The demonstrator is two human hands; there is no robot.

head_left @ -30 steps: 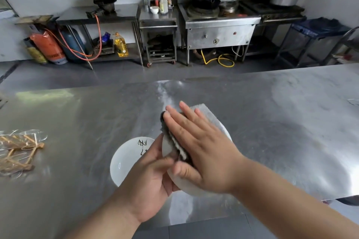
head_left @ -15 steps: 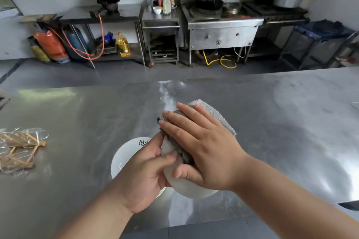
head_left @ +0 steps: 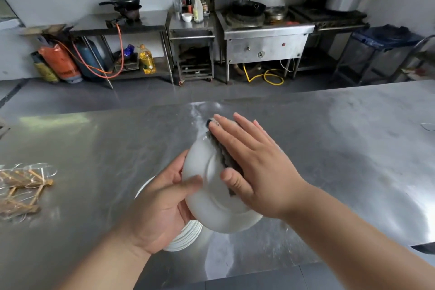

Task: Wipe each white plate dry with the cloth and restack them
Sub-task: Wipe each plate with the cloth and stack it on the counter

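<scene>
Gripping the white plate [head_left: 211,209] by its left rim, the left hand [head_left: 162,207] holds it tilted above the table [head_left: 94,148]. The right hand [head_left: 256,172], fingers straight, presses the cloth [head_left: 222,152] on its right half. The stack of plates [head_left: 186,239] lies just below, nearer the left hand.

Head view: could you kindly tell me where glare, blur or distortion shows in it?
In the head view, glare bleaches the steel table at right; in the head view the plate in the left hand looks washed out and soft-edged; the head view's wide lens bows the table's far edge.
</scene>
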